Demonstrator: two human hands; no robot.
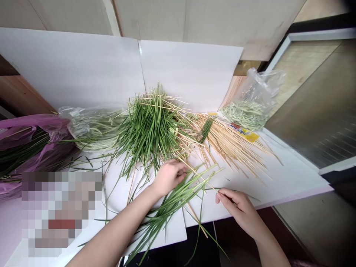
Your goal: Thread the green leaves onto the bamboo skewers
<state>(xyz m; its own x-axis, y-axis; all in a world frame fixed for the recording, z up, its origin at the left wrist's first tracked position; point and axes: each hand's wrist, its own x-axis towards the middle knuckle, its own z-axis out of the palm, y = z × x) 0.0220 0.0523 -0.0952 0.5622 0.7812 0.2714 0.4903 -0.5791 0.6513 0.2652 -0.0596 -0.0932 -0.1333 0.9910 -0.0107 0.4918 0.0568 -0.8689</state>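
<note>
My left hand (170, 177) is closed at a loose bunch of garlic chives (178, 196), its fingers curled over the stalks; what lies under the fingertips is partly hidden. My right hand (239, 207) pinches one end of a thin bamboo skewer (204, 178). That skewer slants up and left, passing over the pale chive ends close to my left fingers. The chives' green leaves hang past the table's front edge. Just beyond my left hand rises a big heap of chives (151, 129) with skewers sticking out of it.
Many bare skewers (236, 144) lie fanned on the white table (280, 185) at right. A clear bag of pale green strips (247, 113) stands behind them. Another clear bag (94, 126) and a purple bag of chives (52, 129) are at left. A pixelated patch covers the lower left.
</note>
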